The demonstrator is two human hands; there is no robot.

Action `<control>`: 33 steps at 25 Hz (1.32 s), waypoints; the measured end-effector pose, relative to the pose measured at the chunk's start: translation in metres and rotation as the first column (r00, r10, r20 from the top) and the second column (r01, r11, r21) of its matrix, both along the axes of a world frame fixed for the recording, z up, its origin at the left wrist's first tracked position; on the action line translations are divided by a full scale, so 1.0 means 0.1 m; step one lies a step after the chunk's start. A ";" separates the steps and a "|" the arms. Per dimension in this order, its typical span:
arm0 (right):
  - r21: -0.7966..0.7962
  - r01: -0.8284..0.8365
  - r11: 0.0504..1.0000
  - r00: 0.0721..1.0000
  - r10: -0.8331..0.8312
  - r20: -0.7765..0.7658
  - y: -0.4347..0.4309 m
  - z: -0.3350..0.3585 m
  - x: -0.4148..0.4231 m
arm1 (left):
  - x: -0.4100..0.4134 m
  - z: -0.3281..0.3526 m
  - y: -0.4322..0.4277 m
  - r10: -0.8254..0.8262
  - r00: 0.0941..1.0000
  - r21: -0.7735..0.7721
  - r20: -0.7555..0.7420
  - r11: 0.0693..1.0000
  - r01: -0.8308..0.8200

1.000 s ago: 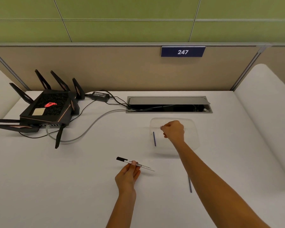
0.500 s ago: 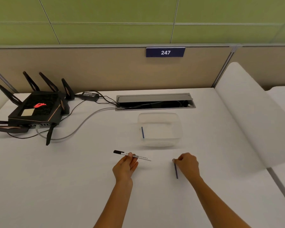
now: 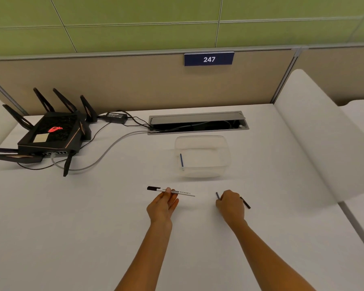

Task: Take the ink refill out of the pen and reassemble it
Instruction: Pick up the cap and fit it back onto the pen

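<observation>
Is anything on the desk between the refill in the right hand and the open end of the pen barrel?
Nothing visible. The right hand grips the refill; only bare desk lies between it and the tail of the pen held in the left hand.

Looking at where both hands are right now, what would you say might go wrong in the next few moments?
1. The right hand grips the thin dark refill rod mid-length; the slender rod may flex or slip when aimed into the barrel.
2. The left hand pinches the white whiteboard pen with black cap only lightly, so it may twist during insertion.
3. A similar blue rod lies in the clear plastic container; the two might get mixed up.
</observation>
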State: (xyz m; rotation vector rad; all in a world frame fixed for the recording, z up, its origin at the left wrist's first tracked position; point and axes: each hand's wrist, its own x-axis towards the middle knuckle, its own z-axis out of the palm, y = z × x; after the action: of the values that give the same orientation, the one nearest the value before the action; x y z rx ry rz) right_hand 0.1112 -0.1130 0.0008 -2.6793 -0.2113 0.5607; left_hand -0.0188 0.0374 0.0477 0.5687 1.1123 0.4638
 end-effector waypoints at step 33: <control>0.434 -0.326 0.840 0.945 0.273 0.182 -0.11 0.82 -0.14 | 0.19 0.11 -0.22 -0.015 0.999 -0.102 0.052 0.995 0.020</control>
State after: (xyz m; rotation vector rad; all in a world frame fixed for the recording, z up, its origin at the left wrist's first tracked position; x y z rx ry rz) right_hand 0.0967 -0.1242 0.0826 -2.2217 -0.7156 0.3849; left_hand -0.0002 0.0151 0.0588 0.4738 1.0753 0.4012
